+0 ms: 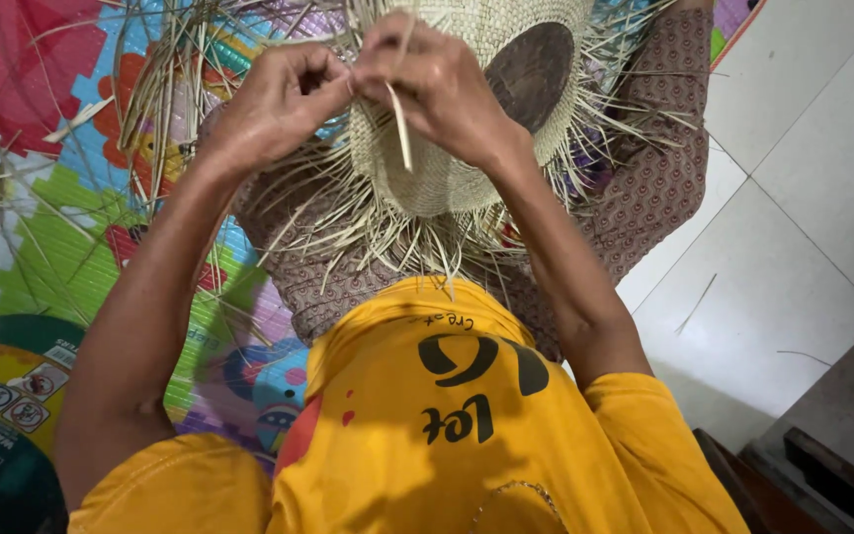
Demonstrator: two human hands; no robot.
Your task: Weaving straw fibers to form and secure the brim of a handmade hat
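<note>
A half-woven straw hat rests upside-down on the person's lap, its pale crown rounded toward the camera and a dark oval patch showing on its upper right side. Loose unwoven strands fan out from its edge in all directions, over the patterned brown trousers beneath. Both hands meet at the hat's upper left rim. The left hand is curled closed, fingertips pinching strands right where they touch the other hand. The right hand is likewise closed over the rim, with one flat strip hanging down from its grip across the weave. Whether each hand holds one strand or several cannot be told. The forearms run down from the hands to a yellow shirt with dark lettering, which fills the lower frame. To the left lies a bright play mat strewn with more thin straw. A green and yellow round container sits at the lower left edge. White floor tiles lie to the right.
</note>
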